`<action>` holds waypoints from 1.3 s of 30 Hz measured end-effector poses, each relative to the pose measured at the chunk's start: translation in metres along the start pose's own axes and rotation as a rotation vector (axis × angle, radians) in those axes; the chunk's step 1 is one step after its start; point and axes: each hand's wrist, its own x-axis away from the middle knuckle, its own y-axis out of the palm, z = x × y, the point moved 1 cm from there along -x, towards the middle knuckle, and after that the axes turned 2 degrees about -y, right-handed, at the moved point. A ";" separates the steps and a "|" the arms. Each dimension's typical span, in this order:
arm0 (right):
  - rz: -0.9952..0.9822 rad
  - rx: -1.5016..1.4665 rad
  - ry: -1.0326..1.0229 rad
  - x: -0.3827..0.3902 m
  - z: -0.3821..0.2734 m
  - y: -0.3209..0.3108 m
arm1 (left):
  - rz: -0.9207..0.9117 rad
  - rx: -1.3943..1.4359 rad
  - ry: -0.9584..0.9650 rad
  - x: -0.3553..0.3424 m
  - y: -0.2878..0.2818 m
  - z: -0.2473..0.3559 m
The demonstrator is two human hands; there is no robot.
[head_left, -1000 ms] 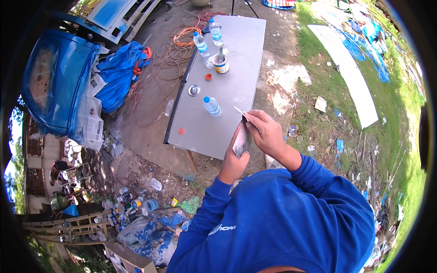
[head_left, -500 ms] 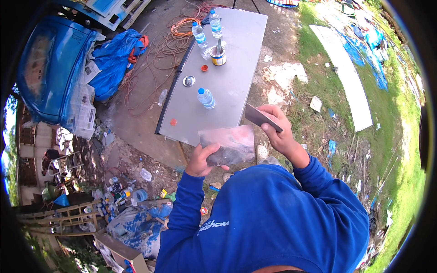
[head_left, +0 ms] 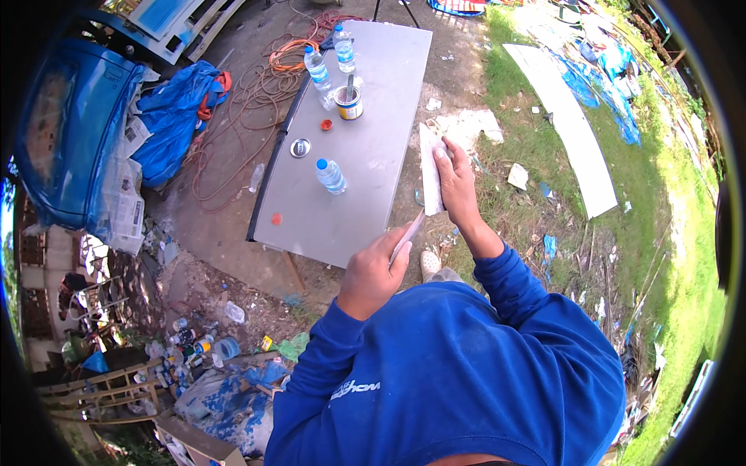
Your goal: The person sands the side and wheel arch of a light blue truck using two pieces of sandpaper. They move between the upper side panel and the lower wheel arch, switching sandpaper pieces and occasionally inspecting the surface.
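My left hand grips a thin flat plate, seen nearly edge-on just off the near right corner of the grey table. Beyond it, my right hand holds a second flat rectangular plate upright, its pale face turned to the left. The far tip of the left plate comes close to the lower edge of the right one; whether they touch I cannot tell. Nearest to them on the table stands a water bottle. Farther back is an open can with a tool handle sticking out.
A round lid, a small red piece and two more bottles share the table. Hoses coil left of it, near a blue vehicle panel. A long white panel lies on grass; litter covers the lower left.
My right hand has turned its plate from edge-on to upright, showing a pale face. The left plate has tilted from face-up to edge-on. The view has shifted slightly, moving the table left.
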 end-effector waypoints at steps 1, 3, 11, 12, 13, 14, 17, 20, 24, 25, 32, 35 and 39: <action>-0.051 -0.040 0.058 0.013 0.003 0.002 | 0.033 -0.020 0.008 -0.002 0.002 -0.001; -0.133 -0.086 0.130 0.043 0.002 0.000 | 0.059 -0.024 0.009 -0.005 0.005 -0.009; -0.300 0.064 0.251 0.099 0.004 -0.060 | -0.064 -0.047 -0.032 -0.031 -0.004 -0.042; -0.233 0.038 0.269 0.094 -0.004 -0.070 | -0.071 -0.080 0.022 -0.030 -0.003 -0.045; -0.226 -0.021 0.278 0.085 -0.014 -0.081 | -0.082 -0.114 0.076 -0.030 -0.002 -0.047; -0.217 -0.078 0.286 0.074 -0.028 -0.092 | -0.104 -0.181 0.085 -0.029 -0.002 -0.048; -0.315 0.240 0.173 0.060 -0.062 -0.106 | -0.118 -0.350 0.137 -0.028 -0.002 -0.051; -0.464 0.674 -0.390 0.061 -0.102 -0.088 | -0.061 -0.472 0.241 -0.032 0.005 -0.052; -0.616 0.796 -0.653 0.070 -0.105 -0.064 | -0.028 -0.606 0.341 -0.035 0.009 -0.050; -0.626 0.802 -0.622 0.070 -0.102 -0.061 | -0.008 -0.617 0.351 -0.035 0.010 -0.049; -0.294 0.744 -0.352 0.018 -0.007 -0.094 | 0.084 -0.283 0.048 -0.023 0.009 -0.039; -0.136 -0.117 0.433 -0.011 0.053 -0.133 | 0.132 -0.012 -0.309 -0.017 0.015 -0.046; 0.129 -0.826 0.676 -0.003 0.066 -0.106 | 0.136 0.261 -0.461 0.008 0.050 -0.080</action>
